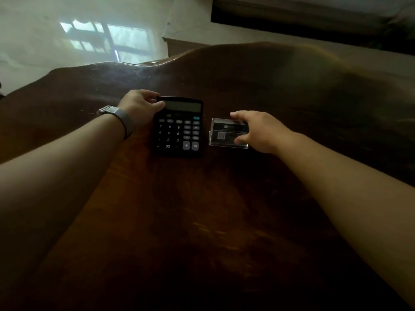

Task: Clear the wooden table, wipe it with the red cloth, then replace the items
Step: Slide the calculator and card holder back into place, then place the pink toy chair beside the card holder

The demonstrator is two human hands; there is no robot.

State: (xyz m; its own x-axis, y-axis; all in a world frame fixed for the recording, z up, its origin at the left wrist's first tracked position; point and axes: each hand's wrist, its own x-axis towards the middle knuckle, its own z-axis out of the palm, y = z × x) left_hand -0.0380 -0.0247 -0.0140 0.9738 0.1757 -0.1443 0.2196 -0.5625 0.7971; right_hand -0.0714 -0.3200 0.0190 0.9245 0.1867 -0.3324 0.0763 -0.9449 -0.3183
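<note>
A black desk calculator (pixel 178 131) lies flat on the dark wooden table (pixel 202 221), near its middle. My left hand (pixel 140 104), with a watch on the wrist, grips the calculator's top left corner, thumb on the display edge. Just to the right sits a clear plastic card holder (pixel 224 134) with dark cards in it. My right hand (pixel 258 129) closes on its right end, fingers over the top and thumb at the lower edge. No red cloth is in view.
The table has a wavy, irregular far edge (pixel 157 63). Beyond it lies a shiny pale floor (pixel 89 37) reflecting a window. A low pale step or plinth (pixel 190 41) and dark furniture (pixel 314 21) stand at the back right.
</note>
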